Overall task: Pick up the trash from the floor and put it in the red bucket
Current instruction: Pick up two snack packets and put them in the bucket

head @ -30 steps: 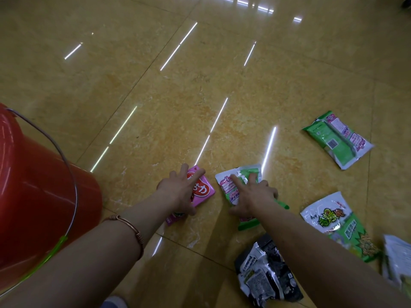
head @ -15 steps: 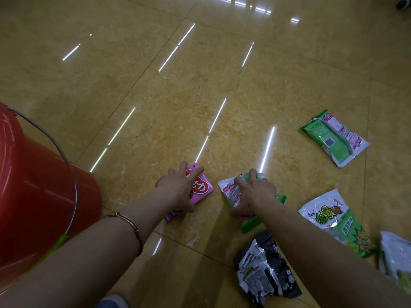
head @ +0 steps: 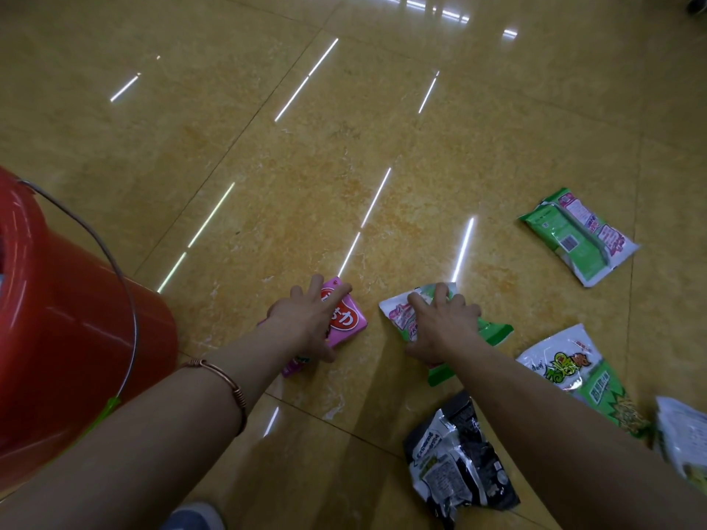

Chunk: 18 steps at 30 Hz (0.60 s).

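Observation:
My left hand (head: 306, 319) lies over a pink packet (head: 348, 323) on the floor, fingers on its far edge and thumb curled at its near side. Just to the right, my right hand (head: 440, 323) grips a white and green wrapper (head: 493, 332), which crumples under the curled fingers. The red bucket (head: 69, 338) with its wire handle stands at the left, close to my left forearm. Both packets still touch the tiles.
More trash lies on the yellow tiled floor: a green and white packet (head: 577, 235) at far right, another white and green bag (head: 574, 372) beside my right forearm, a black wrapper (head: 455, 468) beneath that arm, and a pale bag (head: 685, 438) at the right edge.
Both hands have closed tighter on their packets. The white and green wrapper has bunched up under my right hand; the pink packet has barely shifted.

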### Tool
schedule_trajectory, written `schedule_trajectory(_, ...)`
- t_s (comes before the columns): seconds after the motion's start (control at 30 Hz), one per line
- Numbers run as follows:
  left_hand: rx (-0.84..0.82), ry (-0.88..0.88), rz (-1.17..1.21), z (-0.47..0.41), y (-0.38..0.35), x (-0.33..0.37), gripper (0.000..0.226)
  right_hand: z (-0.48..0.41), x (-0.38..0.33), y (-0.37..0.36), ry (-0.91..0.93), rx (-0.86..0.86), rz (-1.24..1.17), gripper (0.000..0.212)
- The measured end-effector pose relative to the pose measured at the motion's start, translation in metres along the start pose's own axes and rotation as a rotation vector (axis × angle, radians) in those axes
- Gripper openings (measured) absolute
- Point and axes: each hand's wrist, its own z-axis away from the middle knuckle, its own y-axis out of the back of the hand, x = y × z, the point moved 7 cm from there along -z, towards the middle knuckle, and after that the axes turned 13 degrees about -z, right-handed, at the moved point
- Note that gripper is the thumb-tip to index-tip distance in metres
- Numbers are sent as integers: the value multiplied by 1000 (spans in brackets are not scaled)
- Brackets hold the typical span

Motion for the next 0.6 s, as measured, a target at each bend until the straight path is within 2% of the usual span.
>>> schedule_trajectory(0.13, 24, 3, 1, -3, 1, -3, 118, -3, -5, 7, 22, 99, -88, 76)
schedule_trajectory(0.33, 30, 7, 58, 0, 9, -5, 114, 1, -12, 19, 23, 153, -295, 78)
schedule_trajectory(0.43, 88, 2, 141, 18, 34, -4, 109, 14, -8, 47, 34, 228, -421, 78)
schedule_trajectory(0.6, 129, 12, 254, 79, 82, -15, 105, 70, -4, 107, 39, 281, -483, 78)
